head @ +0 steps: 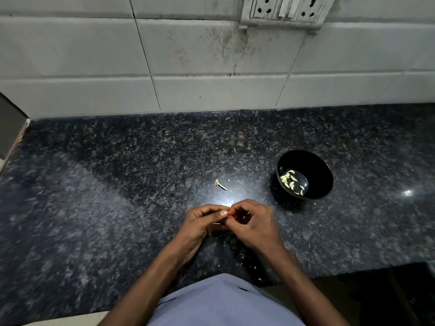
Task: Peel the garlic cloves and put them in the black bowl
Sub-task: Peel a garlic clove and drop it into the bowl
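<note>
A garlic stem (220, 184) lies on the dark granite desk (117, 184); left hand (202, 223) and right hand (253, 222) meet, curled fingers pinching something small, too hidden to identify; peeled garlic cloves (292, 181) sit in the black bowl (315, 161) at right.

Counter (117, 208): dark speckled polished stone, butting against a tiled wall at its far edge. A black bowl (322, 182) stands directly on it, holding peeled garlic cloves (290, 181). A garlic stem scrap (220, 184) lies on the surface well to the left of the bowl. Small pale skin fragments (255, 267) are scattered on the counter nearer than the bowl, toward the front edge. One tiny speck lies just beside the bowl's near side.
</note>
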